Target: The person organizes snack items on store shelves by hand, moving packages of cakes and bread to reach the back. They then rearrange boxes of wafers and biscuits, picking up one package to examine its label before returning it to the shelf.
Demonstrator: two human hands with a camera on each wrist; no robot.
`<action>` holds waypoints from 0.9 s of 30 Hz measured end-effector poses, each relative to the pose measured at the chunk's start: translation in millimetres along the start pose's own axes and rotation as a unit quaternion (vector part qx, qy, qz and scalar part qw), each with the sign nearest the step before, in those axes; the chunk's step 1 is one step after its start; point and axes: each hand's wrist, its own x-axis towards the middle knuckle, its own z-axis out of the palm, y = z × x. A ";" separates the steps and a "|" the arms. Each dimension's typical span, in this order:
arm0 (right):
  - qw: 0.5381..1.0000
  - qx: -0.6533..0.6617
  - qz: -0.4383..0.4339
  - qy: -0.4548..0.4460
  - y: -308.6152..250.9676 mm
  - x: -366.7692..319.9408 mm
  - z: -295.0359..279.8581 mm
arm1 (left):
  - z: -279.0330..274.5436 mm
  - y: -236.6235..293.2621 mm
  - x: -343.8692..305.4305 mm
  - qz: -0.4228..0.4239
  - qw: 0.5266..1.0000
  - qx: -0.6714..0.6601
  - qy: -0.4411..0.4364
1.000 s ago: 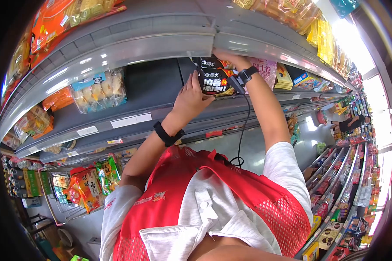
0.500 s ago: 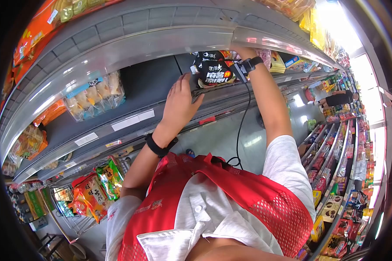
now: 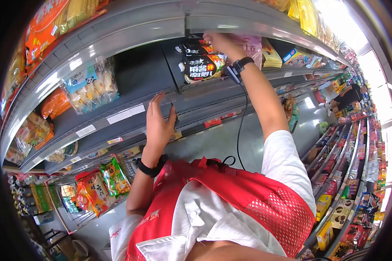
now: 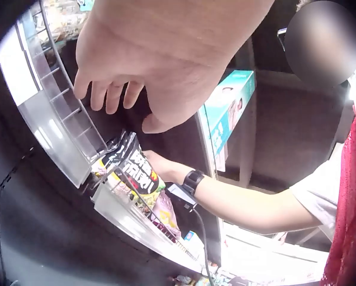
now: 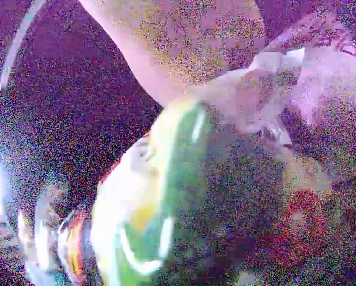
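Two black sesame-sauce liangpi noodle packets (image 3: 202, 68) lie one behind the other on the grey shelf, the front one near its edge. My right hand (image 3: 224, 45) reaches in over their right side, its fingers at the top of the rear packet. In the left wrist view the right hand (image 4: 160, 167) is at the side of a black packet, fingers partly hidden; I cannot tell whether they grip it. The right wrist view is noisy, with a green-edged packet (image 5: 187, 155) below the hand. My left hand (image 3: 160, 122), fingers extended, holds nothing before the shelf edge, left of the packets.
A pink Swiss-roll bag (image 3: 250, 50) stands right of the noodle packets. Further left on the shelf is a bag of bread (image 3: 91, 85). The upper shelf's clear lip (image 3: 139, 37) hangs above the hands. A shopping cart (image 3: 69, 213) with snack bags is at lower left.
My left hand has come away from the packets' left side, moving left and toward my body. My right hand stays at the packets, its fingers now showing above the rear one.
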 end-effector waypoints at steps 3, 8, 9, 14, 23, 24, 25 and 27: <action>0.997 0.016 -0.002 0.077 -17.4 -12.8 -7.5 | 0.0 12.1 -16.6 -0.006 1.000 0.027 -0.014; 0.987 -0.010 -0.044 0.152 -15.8 -33.5 -12.6 | -0.5 25.6 -44.3 -0.021 0.999 0.044 -0.022; 0.979 -0.043 -0.056 0.193 -21.8 -49.5 -15.4 | -1.1 29.5 -50.1 -0.025 0.998 0.044 -0.027; 0.954 0.161 -0.075 0.241 -33.9 -139.2 -18.9 | 3.0 33.0 -66.9 -0.035 0.998 0.038 -0.032; 0.919 0.265 -0.002 0.291 -26.7 -301.9 54.7 | 49.8 35.7 -79.2 0.008 0.994 -0.001 -0.105; 0.918 0.295 0.026 0.266 -27.3 -316.9 60.5 | 52.8 37.5 -79.1 0.005 0.993 -0.002 -0.121; 0.922 0.294 0.037 0.248 -24.7 -329.9 67.1 | 55.3 38.4 -79.4 -0.001 0.991 0.001 -0.133; 0.917 0.310 0.061 0.242 -18.5 -350.9 84.9 | 60.7 42.7 -79.2 -0.007 0.989 -0.005 -0.150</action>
